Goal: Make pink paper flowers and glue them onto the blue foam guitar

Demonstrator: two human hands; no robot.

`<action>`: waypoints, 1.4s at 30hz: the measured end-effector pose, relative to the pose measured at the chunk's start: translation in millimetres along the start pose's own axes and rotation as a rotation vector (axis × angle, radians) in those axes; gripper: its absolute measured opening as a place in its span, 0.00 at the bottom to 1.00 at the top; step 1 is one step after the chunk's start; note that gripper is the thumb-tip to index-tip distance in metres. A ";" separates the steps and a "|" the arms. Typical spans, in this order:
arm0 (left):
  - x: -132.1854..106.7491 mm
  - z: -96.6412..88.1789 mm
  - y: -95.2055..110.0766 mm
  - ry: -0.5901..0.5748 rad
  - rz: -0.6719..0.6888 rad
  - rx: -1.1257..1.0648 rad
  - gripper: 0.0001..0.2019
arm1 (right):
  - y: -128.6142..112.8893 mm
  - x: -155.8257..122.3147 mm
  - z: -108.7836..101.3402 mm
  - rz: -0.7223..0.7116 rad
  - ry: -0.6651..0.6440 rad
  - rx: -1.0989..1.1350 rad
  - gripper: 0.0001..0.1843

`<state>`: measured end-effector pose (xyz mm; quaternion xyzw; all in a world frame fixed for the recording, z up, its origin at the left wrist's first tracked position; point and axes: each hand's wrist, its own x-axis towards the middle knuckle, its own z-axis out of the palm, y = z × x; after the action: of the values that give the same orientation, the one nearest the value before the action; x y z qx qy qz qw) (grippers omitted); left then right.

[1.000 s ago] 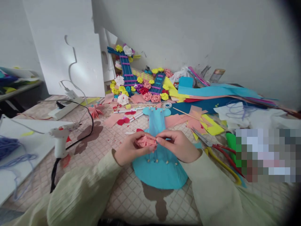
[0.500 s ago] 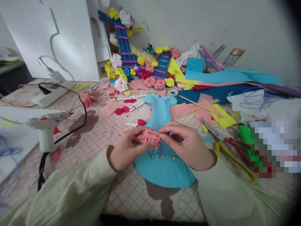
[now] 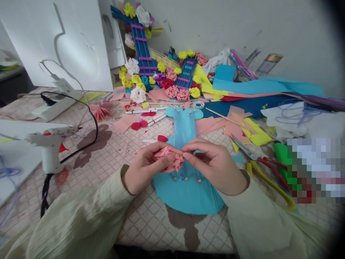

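Note:
A pink crepe paper flower [image 3: 175,162] is held between my two hands. My left hand [image 3: 147,167] is closed round its left side, with the thumb pressed on the petals. The thumb and fingertips of my right hand [image 3: 212,163] pinch the flower's upper right edge, at a strip of the pink paper. Under both hands lies a light blue paper guitar [image 3: 188,198] with strings strung between small pegs. Part of its body and neck is hidden behind the hands.
A white glue gun [image 3: 51,151] stands at the left near a power strip [image 3: 58,102]. Scissors [image 3: 248,153] with red handles lie at the right by a yellow-handled pair [image 3: 272,190]. Dark blue paper guitars [image 3: 144,50] with paper flowers stand at the back; paper scraps [image 3: 125,123] are scattered about.
My left thumb has moved up and left across the petals, and the flower has turned slightly, showing more of its lower folds. The right hand keeps its pinch. The view has shifted a little.

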<state>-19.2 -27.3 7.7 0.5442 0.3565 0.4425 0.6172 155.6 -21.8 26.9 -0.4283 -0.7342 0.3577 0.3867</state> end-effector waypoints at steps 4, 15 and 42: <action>-0.1 -2.2 -5.1 0.006 -0.054 -0.065 0.09 | 0.8 -1.0 0.2 -0.010 0.010 0.005 0.05; -0.4 -5.3 -4.4 -0.022 -0.052 -0.060 0.10 | 0.6 -1.1 0.8 -0.023 0.013 -0.041 0.05; -0.3 -2.5 6.6 -0.013 -0.012 0.224 0.09 | 3.5 -4.3 7.8 -0.177 0.058 -0.179 0.04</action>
<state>-22.7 -26.6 13.8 0.6105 0.4031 0.3928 0.5572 151.5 -25.9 19.3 -0.4046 -0.7868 0.2425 0.3981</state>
